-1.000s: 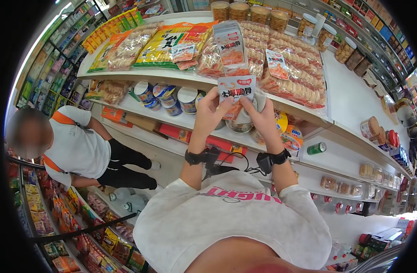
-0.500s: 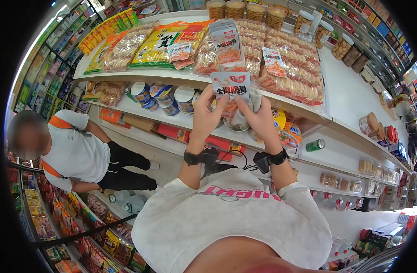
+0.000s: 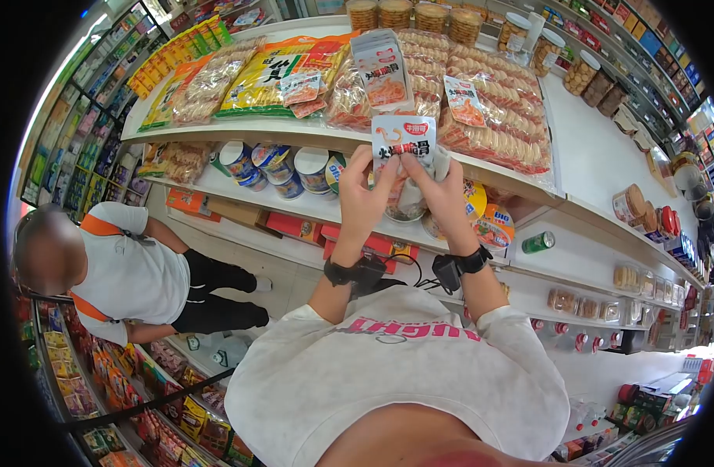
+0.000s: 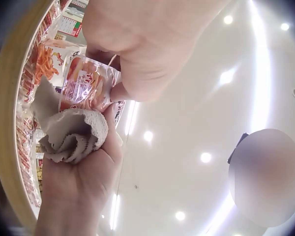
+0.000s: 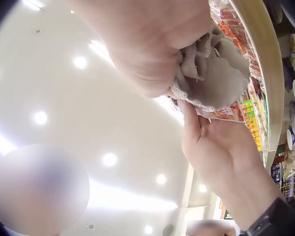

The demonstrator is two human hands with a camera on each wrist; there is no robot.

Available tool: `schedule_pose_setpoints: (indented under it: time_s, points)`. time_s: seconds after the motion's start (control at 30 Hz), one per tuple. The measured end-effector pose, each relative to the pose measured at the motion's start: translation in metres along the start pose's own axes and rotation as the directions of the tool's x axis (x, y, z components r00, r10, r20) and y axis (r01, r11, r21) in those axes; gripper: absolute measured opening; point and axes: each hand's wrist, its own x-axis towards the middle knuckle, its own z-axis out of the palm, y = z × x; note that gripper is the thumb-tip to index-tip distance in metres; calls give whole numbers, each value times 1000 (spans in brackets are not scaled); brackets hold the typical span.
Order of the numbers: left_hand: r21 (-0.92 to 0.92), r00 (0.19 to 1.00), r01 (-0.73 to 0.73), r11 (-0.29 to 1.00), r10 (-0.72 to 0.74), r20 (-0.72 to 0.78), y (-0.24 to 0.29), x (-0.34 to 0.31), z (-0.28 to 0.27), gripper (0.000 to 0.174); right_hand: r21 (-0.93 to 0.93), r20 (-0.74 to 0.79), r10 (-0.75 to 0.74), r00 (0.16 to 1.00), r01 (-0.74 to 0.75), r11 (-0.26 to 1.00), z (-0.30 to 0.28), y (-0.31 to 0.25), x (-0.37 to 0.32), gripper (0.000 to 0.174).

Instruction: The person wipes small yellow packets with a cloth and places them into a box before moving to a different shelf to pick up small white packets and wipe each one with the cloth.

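Both hands hold one white and orange snack packet (image 3: pixel 404 136) upright at the counter's front edge in the head view. My left hand (image 3: pixel 363 194) pinches its left side, thumb across the front. On the other side my right hand (image 3: pixel 444 194) pinches it, thumb on the printed face. A crumpled grey cloth (image 5: pixel 216 73) is bunched in the right hand, against the packet's back. The left wrist view shows the packet's clear back with orange pieces inside. Just beyond lies a stack of matching packets (image 3: pixel 382 74); single ones lie right (image 3: pixel 464 101) and left (image 3: pixel 301 88).
Large bags of crackers (image 3: pixel 497 117) and a yellow bag (image 3: pixel 283 74) cover the white counter (image 3: pixel 590 148). Jars (image 3: pixel 431 23) line its back. Noodle cups (image 3: pixel 312 167) and a green can (image 3: pixel 538 242) sit on shelves below. Another person (image 3: pixel 135 257) stands at left.
The head view has shifted slightly, so the counter goods appear a little further left. Both hands keep their hold on the packet, which has come up slightly in the picture.
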Motion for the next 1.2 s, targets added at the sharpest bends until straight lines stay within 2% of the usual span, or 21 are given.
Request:
schedule_pose_setpoints:
  time_s: [0.1, 0.2, 0.4, 0.43, 0.5, 0.57, 0.6, 0.67, 0.7, 0.8, 0.83, 0.93, 1.07, 1.17, 1.2]
  points:
    - [-302, 960, 279, 912, -266, 85, 2, 2, -9, 19, -35, 6, 39, 999, -38, 999, 1, -3, 0, 23]
    - [-300, 943, 332, 894, -311, 117, 5, 6, -15, 17, -53, 40, 55, 998, -53, 997, -3, -5, -3, 23]
    - [-144, 991, 129, 981, -121, 62, 0, 3, -11, 13, -25, -28, -19, 999, 18, 1000, -1, 5, -4, 22]
    - [-140, 984, 174, 975, -167, 60, -2, 2, -11, 16, -44, -21, -39, 999, 38, 998, -2, 7, -3, 22]
    - [-135, 965, 260, 956, -255, 54, -9, -1, -10, 21, -143, -31, -106, 994, 101, 985, -5, 12, 1, 23]
    - [-48, 987, 156, 987, -157, -30, -24, -5, -4, 35, -304, -53, -193, 980, 169, 937, -8, 15, 3, 24]
    - [-1, 992, 103, 995, -103, -72, -22, -3, 2, 41, -299, -87, -210, 974, 176, 938, -7, 15, 2, 24]
    - [-154, 997, 72, 985, -75, -10, -9, -8, 14, 54, -292, -142, -259, 955, 209, 933, 3, 12, 1, 24]
    - [-229, 998, 56, 972, -53, 20, -2, -8, 17, 61, -343, -7, -324, 946, 302, 889, 14, 7, -7, 34]
    - [-524, 935, 352, 775, -318, 157, -8, -18, 4, 72, -460, 142, -459, 877, 469, 754, 44, 13, -28, 48]
    - [-601, 928, 367, 710, -322, 186, -5, -17, 3, 78, -444, 256, -392, 884, 468, 764, 36, 18, -22, 57]
    - [-576, 894, 441, 688, -394, 213, -4, -20, 4, 78, -586, 306, -434, 848, 527, 616, 30, 16, -1, 57]
    - [-536, 889, 457, 710, -376, 260, -3, -19, 3, 75, -599, 273, -481, 833, 538, 593, 31, 7, 23, 45]
    - [-643, 871, 482, 596, -406, 277, 1, -9, -11, 70, -572, 415, -497, 763, 643, 509, 38, 1, 6, 36]
    - [-541, 861, 509, 670, -406, 308, -13, -9, -15, 67, -588, 407, -502, 763, 639, 495, 35, 4, 12, 35]
